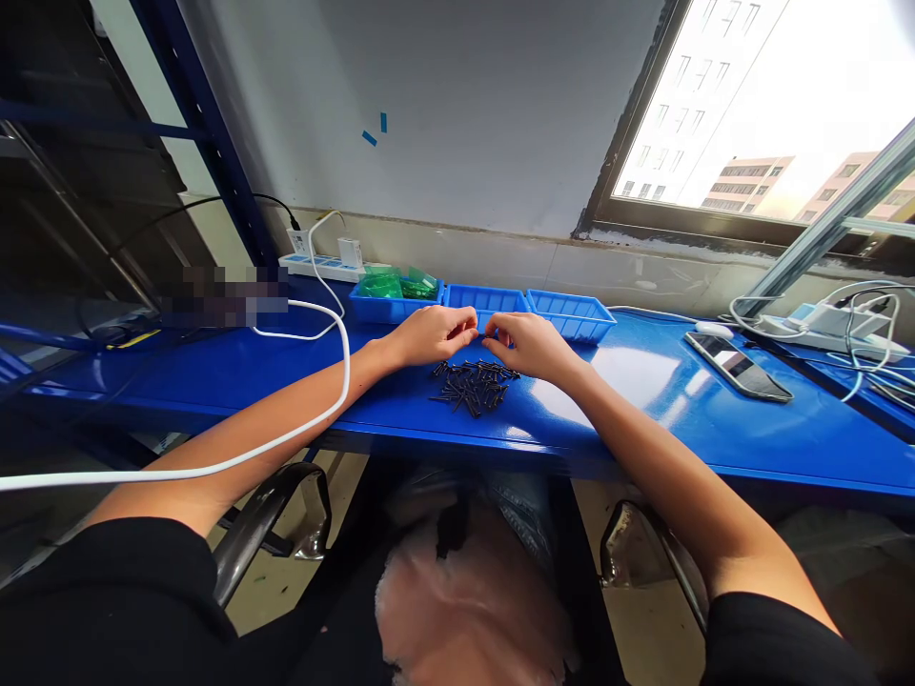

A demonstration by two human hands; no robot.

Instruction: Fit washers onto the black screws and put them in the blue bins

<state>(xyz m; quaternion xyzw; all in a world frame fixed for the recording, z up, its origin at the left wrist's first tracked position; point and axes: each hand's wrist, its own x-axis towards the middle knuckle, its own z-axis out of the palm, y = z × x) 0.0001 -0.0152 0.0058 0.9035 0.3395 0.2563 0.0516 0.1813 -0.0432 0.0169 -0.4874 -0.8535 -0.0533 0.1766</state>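
Centre frame: our left hand (pixel 429 335) and right hand (pixel 525 345) pinch fingertips together above the black screws (pixel 472 384); contents indiscernible. Keep pinches low.

Both bare arms reach forward, the left hand (pixel 433 334) and right hand (pixel 530 345) nearly meeting, fingertips pinched toward each other, palms down.

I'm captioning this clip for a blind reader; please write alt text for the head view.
Two bare hands, left hand and right hand, meet fingertip to fingertip above a pile of small black screws on a blue workbench. Behind them stand three blue trays; a phone lies to the right.
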